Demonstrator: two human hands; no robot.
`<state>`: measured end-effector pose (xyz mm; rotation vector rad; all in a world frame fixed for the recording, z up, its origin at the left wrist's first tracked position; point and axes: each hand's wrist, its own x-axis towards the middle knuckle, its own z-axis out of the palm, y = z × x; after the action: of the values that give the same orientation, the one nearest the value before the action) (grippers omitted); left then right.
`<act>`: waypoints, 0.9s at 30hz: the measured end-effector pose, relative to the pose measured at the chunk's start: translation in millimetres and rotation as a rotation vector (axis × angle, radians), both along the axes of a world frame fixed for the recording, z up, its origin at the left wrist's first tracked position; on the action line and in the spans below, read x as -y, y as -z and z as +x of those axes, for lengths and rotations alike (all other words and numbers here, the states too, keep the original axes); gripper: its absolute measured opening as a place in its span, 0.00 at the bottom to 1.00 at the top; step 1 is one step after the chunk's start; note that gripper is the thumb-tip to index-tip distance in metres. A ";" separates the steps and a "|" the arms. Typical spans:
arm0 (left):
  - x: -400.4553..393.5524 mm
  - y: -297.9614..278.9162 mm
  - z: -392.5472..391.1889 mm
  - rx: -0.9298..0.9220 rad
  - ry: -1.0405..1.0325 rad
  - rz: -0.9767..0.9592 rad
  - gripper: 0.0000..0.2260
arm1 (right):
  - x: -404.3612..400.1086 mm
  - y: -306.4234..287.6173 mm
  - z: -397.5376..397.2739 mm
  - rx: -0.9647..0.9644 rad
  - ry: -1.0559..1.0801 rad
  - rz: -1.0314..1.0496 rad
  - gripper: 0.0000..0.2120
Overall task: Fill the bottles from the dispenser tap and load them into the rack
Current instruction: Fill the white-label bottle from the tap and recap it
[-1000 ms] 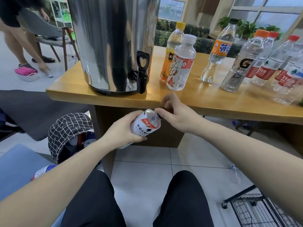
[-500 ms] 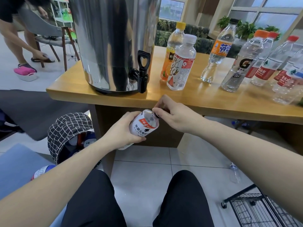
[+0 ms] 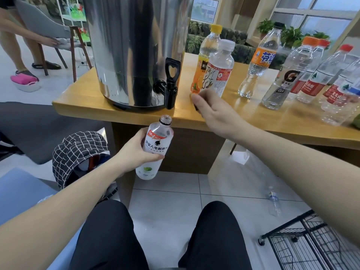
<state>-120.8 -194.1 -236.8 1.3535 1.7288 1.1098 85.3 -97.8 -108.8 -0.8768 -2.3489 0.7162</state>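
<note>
An uncapped white-labelled bottle [image 3: 154, 151] is held just below the table edge [image 3: 116, 112], its open mouth almost directly under the black tap [image 3: 169, 88] of the steel dispenser [image 3: 134, 49] but not yet touching the spout. The bottle is tilted slightly and appears empty, so filling is judged not yet begun for this 1.

On the wooden table, to the right of the dispenser, a row of capped bottles is seen: a yellow-capped orange-juice bottle [image 3: 206, 55], a white-capped bottle [image 3: 221, 69], an orange-labelled soda bottle [image 3: 261, 63], a clear sports-drink bottle [image 3: 286, 75] and several red-labelled water bottles [image 3: 315, 78]. Some look partly filled, but how many have been through the tap cannot be told. The black wire rack [image 3: 311, 244] at the lower right is seen only in part, and no bottle is visible in that part, so loading is judged to remain.

The bottle's middle is gripped by the left hand [image 3: 136, 151], fingers wrapped round the label. The right hand [image 3: 210, 106] is held over the table edge just beside the juice bottle, its fingers curled narrowly; a small dark object, probably the cap, seems pinched beneath them, though this is largely hidden.

A small bottle [image 3: 273, 199] lies on the tiled floor.
</note>
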 end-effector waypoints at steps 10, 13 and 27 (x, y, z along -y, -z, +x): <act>4.2 -15.5 6.2 0.057 -0.001 0.014 0.32 | -4.2 -38.9 -31.3 -0.299 0.002 -0.217 0.15; 4.9 -20.6 6.3 0.054 0.005 0.016 0.31 | -0.1 -45.0 -40.2 -0.304 -0.029 -0.229 0.16; 4.8 -32.3 9.7 0.039 0.031 0.031 0.31 | 12.0 -45.1 -65.0 -0.402 -0.233 -0.330 0.13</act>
<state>-111.1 -198.9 -204.5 1.3643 1.6640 1.1430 20.3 -109.9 -63.7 -0.5245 -2.0170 1.2750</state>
